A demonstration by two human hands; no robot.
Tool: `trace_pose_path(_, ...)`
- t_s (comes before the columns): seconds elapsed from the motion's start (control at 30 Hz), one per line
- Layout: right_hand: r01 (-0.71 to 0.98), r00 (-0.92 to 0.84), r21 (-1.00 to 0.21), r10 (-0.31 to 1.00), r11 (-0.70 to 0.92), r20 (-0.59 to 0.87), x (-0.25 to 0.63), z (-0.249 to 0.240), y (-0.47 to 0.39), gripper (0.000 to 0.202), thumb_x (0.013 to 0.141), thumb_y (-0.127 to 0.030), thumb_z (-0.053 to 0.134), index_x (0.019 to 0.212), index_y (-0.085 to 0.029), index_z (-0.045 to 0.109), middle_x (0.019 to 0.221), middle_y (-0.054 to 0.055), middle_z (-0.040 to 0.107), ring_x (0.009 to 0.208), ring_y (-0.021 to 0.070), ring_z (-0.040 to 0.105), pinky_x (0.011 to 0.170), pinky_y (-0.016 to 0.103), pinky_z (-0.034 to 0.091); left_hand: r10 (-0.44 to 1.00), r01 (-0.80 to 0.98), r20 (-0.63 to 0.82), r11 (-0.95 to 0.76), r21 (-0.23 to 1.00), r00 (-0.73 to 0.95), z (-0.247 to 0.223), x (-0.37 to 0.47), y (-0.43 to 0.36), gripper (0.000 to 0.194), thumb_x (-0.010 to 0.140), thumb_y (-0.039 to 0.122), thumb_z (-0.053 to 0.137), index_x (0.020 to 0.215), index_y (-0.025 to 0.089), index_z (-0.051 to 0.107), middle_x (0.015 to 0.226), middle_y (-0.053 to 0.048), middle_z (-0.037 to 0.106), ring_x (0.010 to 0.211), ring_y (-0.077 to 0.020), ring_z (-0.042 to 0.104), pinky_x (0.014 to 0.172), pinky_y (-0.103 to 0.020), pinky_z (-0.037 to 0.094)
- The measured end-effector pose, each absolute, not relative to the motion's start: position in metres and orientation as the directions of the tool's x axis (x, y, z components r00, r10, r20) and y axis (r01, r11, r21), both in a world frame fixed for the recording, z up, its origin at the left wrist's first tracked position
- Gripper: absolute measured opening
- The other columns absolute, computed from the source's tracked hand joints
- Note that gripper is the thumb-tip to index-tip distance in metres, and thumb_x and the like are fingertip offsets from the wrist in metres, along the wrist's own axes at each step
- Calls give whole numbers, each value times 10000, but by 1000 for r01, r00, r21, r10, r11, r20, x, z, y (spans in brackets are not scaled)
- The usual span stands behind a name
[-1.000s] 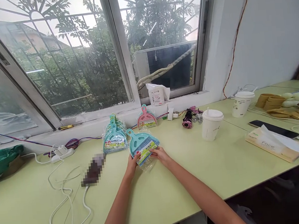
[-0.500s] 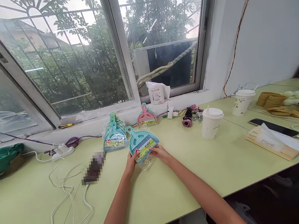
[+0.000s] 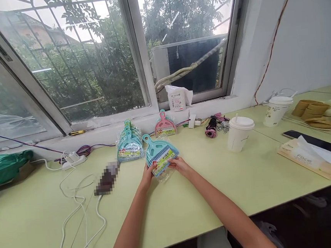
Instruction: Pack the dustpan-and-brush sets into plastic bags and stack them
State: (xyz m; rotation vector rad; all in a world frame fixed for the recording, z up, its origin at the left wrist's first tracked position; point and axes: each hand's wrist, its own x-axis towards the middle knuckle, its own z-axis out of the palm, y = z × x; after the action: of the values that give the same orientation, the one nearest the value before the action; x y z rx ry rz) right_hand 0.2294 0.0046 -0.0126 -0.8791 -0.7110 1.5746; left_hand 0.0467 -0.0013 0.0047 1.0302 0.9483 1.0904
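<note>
A blue dustpan and brush set [image 3: 160, 154] with a green and yellow label, partly in clear plastic, is held between my two hands, its handle pointing to the upper left. My left hand [image 3: 148, 175] grips its lower left side, and my right hand [image 3: 180, 165] its right edge, both with fingers closed on it. Just behind and to the left, a row of wrapped blue and green dustpan sets [image 3: 129, 145] stands on the table. A pink wrapped dustpan set [image 3: 165, 125] leans by the sill.
Two white lidded cups [image 3: 240, 135] [image 3: 277, 110], a tissue pack [image 3: 310, 157] and a black phone [image 3: 313, 140] are on the right. White cables, a power strip [image 3: 73, 161], a blurred item [image 3: 106, 179] and a green bag [image 3: 5, 167] are on the left.
The whole view has shifted a little, so objects on the table appear slightly further right. Both hands keep holding the blue dustpan set in nearly the same pose.
</note>
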Motion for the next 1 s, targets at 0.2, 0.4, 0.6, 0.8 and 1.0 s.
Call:
trace_pose_path(0.2,-551,-72,-820,988,-157,-140,229,-13,4,173,678,-141,734,835,-115,665,842,81,736,718,166,705,690,251,583,975,-229,-82,130,965,206,5,47,-1,571,641,379,726,1127,195,489,1044,-108,670,762,-254,683,586,-334,543)
trace_pose_path(0.4,-567,-74,-807,986,-165,-150,230,-15,6,109,690,-134,717,788,-133,670,785,47,735,687,152,697,676,247,585,971,-224,-76,128,966,224,7,46,-2,579,644,390,733,1140,198,505,1100,-120,654,828,-273,673,633,-358,548)
trace_pose_path(0.6,-552,-80,-816,985,-170,-150,230,-18,7,89,719,-138,692,803,-131,664,804,60,732,716,165,697,726,281,587,970,-235,-85,139,962,227,6,45,-1,593,654,355,726,1169,200,477,1108,-116,649,818,-251,673,597,-319,550)
trace_pose_path(0.8,-370,-175,-898,967,-240,-186,238,-17,9,159,783,-293,670,853,-153,645,825,76,727,737,172,703,690,287,585,973,-253,-132,179,951,191,5,43,2,528,665,265,706,1143,194,494,1079,-104,655,809,-228,672,595,-311,565)
trace_pose_path(1.0,448,-48,-859,966,248,254,262,-2,0,219,817,-195,557,1007,-232,658,985,50,702,860,199,679,754,354,564,978,-362,-179,205,909,104,6,24,14,469,722,197,614,1171,163,483,1014,-118,670,705,-211,682,472,-258,527)
